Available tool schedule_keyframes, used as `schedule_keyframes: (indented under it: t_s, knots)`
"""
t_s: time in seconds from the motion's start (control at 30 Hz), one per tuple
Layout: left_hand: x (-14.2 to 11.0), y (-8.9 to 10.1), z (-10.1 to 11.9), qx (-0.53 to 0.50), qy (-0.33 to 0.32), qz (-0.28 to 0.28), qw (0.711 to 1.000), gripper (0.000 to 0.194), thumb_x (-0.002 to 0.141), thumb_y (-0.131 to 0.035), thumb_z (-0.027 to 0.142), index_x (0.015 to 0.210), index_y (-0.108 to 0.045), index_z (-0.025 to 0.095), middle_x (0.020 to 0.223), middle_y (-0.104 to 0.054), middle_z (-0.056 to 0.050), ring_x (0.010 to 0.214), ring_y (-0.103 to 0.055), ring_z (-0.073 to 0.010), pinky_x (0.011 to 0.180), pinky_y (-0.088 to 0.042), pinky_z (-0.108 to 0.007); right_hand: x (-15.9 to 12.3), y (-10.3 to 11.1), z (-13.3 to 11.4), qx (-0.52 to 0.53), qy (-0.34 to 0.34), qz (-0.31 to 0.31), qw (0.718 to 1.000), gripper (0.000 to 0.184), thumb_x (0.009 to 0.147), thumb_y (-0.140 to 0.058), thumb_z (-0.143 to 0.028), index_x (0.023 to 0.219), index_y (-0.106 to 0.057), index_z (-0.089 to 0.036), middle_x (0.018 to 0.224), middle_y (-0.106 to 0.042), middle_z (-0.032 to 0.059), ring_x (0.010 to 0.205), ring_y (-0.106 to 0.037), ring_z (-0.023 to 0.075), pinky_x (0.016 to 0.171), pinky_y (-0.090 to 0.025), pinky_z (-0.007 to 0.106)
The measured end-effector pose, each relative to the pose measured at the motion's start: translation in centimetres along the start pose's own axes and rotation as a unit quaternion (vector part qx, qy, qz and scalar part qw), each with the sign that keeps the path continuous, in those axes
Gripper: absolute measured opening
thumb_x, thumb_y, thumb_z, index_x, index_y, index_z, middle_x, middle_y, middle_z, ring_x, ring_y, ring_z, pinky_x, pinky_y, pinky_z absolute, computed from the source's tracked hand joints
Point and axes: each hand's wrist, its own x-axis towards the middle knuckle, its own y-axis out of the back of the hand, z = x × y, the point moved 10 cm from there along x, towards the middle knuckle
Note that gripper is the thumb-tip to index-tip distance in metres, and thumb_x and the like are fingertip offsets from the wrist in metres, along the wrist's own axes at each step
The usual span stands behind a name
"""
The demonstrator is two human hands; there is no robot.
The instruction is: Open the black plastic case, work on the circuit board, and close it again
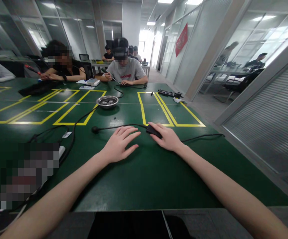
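Note:
My left hand (119,144) lies flat on the green table (144,179), fingers stretched out and holding nothing. My right hand (166,136) rests beside it, its fingers laid over a small black box (154,130) that sits on a black cable (119,126). The cable runs left to a small round black end (94,129) and right across the table toward the edge. The two hands are a short gap apart.
A metal bowl (107,101) with small parts stands further back at centre. Yellow tape rectangles (170,114) mark the table. Black cables (71,132) loop at the left by a blurred-out object. Two people sit at the far side working with tools.

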Motion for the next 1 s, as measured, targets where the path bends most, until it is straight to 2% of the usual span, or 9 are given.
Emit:
schedule_keyframes:
  t_s: [0.13, 0.23, 0.3, 0.37, 0.5, 0.57, 0.77, 0.83, 1.0]
  knots:
    - [-0.3, -2.6, 1.4, -0.057, -0.038, -0.091, 0.994, 0.033, 0.103, -0.056, 0.035, 0.132, -0.066, 0.022, 0.133, -0.069, -0.011, 0.126, -0.061, -0.0275, 0.107, -0.049, -0.044, -1.0, 4.8, 8.3, 0.002, -0.167, 0.130, 0.977, 0.053, 0.098, -0.050, -0.039, 0.146, -0.057, -0.018, 0.130, -0.071, 0.0158, 0.117, -0.067, 0.0332, 0.100, -0.054, 0.047]
    - [-0.6, -4.2, 1.0, -0.065, -0.020, -0.131, 0.989, 0.029, 0.102, -0.060, 0.034, 0.126, -0.069, 0.021, 0.130, -0.071, -0.010, 0.121, -0.064, -0.0264, 0.101, -0.052, -0.042, -2.8, 7.7, 12.7, -0.031, -0.262, 0.198, 0.944, 0.057, 0.097, -0.046, -0.040, 0.145, -0.057, -0.012, 0.134, -0.069, 0.0175, 0.124, -0.064, 0.0342, 0.106, -0.050, 0.048]
    - [-0.7, -4.4, 0.5, -0.063, -0.007, -0.135, 0.989, 0.028, 0.102, -0.060, 0.033, 0.125, -0.070, 0.021, 0.129, -0.072, -0.010, 0.120, -0.065, -0.0263, 0.101, -0.053, -0.042, -3.8, 8.6, 14.5, -0.057, -0.300, 0.210, 0.929, 0.059, 0.097, -0.045, -0.041, 0.147, -0.056, -0.012, 0.137, -0.068, 0.0186, 0.126, -0.063, 0.0354, 0.107, -0.049, 0.049]
    - [-0.8, -4.3, 0.3, -0.064, 0.000, -0.134, 0.989, 0.027, 0.102, -0.060, 0.033, 0.123, -0.070, 0.022, 0.128, -0.072, -0.009, 0.119, -0.066, -0.0259, 0.101, -0.053, -0.042, -4.8, 8.6, 15.9, -0.090, -0.337, 0.189, 0.918, 0.060, 0.097, -0.047, -0.042, 0.148, -0.055, -0.013, 0.138, -0.067, 0.0193, 0.125, -0.062, 0.0374, 0.105, -0.050, 0.050]
    - [-0.8, -4.0, 0.1, -0.071, 0.005, -0.128, 0.989, 0.025, 0.101, -0.060, 0.033, 0.121, -0.071, 0.023, 0.127, -0.072, -0.009, 0.120, -0.066, -0.0250, 0.103, -0.053, -0.042, -6.4, 6.8, 18.5, -0.146, -0.408, 0.082, 0.897, 0.059, 0.094, -0.052, -0.044, 0.146, -0.059, -0.016, 0.132, -0.069, 0.0199, 0.117, -0.065, 0.0394, 0.097, -0.053, 0.051]
    - [-0.8, -4.0, 0.1, -0.072, 0.008, -0.128, 0.989, 0.025, 0.101, -0.060, 0.032, 0.121, -0.071, 0.022, 0.127, -0.073, -0.009, 0.119, -0.066, -0.0250, 0.103, -0.053, -0.043, -6.8, 6.1, 19.1, -0.152, -0.417, 0.050, 0.895, 0.060, 0.095, -0.051, -0.045, 0.146, -0.059, -0.016, 0.132, -0.069, 0.0190, 0.116, -0.066, 0.0383, 0.096, -0.054, 0.050]
    - [-0.8, -4.1, 0.1, -0.075, 0.008, -0.133, 0.988, 0.024, 0.101, -0.061, 0.031, 0.119, -0.073, 0.021, 0.127, -0.073, -0.010, 0.119, -0.066, -0.0255, 0.102, -0.053, -0.043, -5.5, 4.7, 18.1, -0.106, -0.318, 0.018, 0.942, 0.057, 0.096, -0.050, -0.041, 0.148, -0.057, -0.019, 0.138, -0.067, 0.0149, 0.122, -0.064, 0.0339, 0.099, -0.053, 0.045]
    - [-0.7, -4.1, 0.1, -0.078, 0.007, -0.133, 0.988, 0.024, 0.101, -0.060, 0.031, 0.119, -0.073, 0.022, 0.127, -0.072, -0.009, 0.119, -0.066, -0.0252, 0.103, -0.053, -0.043, -5.7, 4.8, 18.6, -0.124, -0.340, 0.023, 0.932, 0.057, 0.096, -0.050, -0.042, 0.148, -0.058, -0.019, 0.136, -0.068, 0.0155, 0.120, -0.064, 0.0348, 0.099, -0.053, 0.046]
    - [-0.8, -4.0, 0.1, -0.082, 0.005, -0.129, 0.988, 0.024, 0.100, -0.060, 0.030, 0.118, -0.073, 0.022, 0.127, -0.072, -0.009, 0.118, -0.066, -0.0252, 0.104, -0.053, -0.044, -7.5, 6.4, 20.7, -0.187, -0.444, 0.089, 0.871, 0.057, 0.094, -0.054, -0.042, 0.143, -0.061, -0.014, 0.125, -0.068, 0.0210, 0.117, -0.062, 0.0377, 0.095, -0.052, 0.049]
